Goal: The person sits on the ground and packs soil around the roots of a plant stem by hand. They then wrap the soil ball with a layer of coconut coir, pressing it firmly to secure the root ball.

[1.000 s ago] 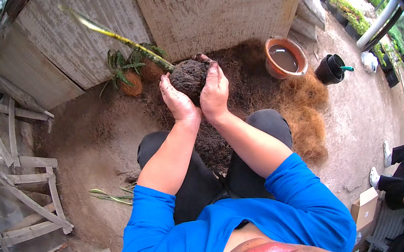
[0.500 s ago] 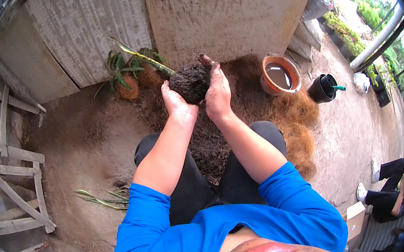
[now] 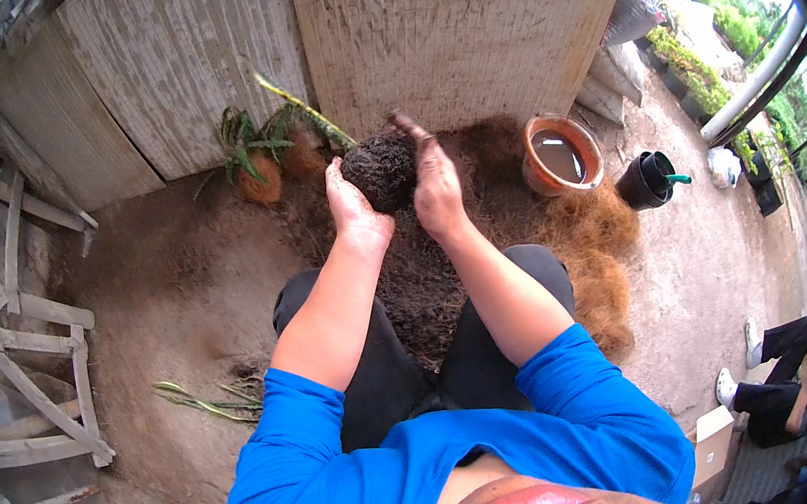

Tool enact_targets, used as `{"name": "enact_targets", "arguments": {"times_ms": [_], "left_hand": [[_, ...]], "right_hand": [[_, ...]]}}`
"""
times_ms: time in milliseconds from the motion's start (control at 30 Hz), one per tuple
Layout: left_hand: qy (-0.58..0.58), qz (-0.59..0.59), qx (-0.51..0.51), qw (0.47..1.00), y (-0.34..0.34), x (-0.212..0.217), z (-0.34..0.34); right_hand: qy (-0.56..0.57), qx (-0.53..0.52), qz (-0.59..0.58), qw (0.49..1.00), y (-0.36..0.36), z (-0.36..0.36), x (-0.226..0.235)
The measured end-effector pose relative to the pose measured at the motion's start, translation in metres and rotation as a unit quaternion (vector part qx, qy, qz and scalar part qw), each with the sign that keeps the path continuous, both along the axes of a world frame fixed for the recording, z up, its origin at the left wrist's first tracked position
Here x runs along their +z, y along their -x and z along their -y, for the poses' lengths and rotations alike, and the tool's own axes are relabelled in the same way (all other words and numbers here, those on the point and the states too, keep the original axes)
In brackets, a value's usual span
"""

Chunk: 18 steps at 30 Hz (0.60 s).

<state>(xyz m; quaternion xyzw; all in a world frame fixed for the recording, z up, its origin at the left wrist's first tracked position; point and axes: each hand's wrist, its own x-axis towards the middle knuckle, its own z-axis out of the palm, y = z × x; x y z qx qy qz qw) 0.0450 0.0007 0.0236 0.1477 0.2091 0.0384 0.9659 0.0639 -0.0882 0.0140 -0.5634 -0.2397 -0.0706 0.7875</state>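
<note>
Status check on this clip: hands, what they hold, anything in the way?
Left hand and right hand cupped round a dark soil ball. Ball held up off the ground, plant stem sticking out. Nothing between hands and ball; clay pot off to the right.

Looks like a backyard plant nursery: dirt ground, terracotta pot (image 3: 561, 154), coconut fibre pile (image 3: 594, 259), small potted plants (image 3: 251, 160), weathered wooden wall (image 3: 456, 24).

Bare dirt floor (image 3: 157, 292) lies open at nine o'clock of the hands. At twelve, the wooden wall (image 3: 456, 24) blocks; at eleven, two small potted plants (image 3: 256, 159) crowd in. A terracotta pot (image 3: 561, 154) and black pot (image 3: 647, 180) stand at three, beside coir fibre (image 3: 598, 258).
</note>
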Motion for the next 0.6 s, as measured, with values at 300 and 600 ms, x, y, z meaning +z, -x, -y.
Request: {"name": "enact_targets", "arguments": {"times_ms": [300, 600], "left_hand": [[-0.078, 0.041, -0.004, 0.996, 0.008, -0.004, 0.015], [-0.081, 0.013, -0.038, 0.996, 0.007, 0.007, 0.006]], "right_hand": [[0.020, -0.097, -0.009, 0.995, 0.005, 0.007, 0.000], [-0.069, 0.040, -0.101, 0.992, 0.000, 0.011, 0.003]]}}
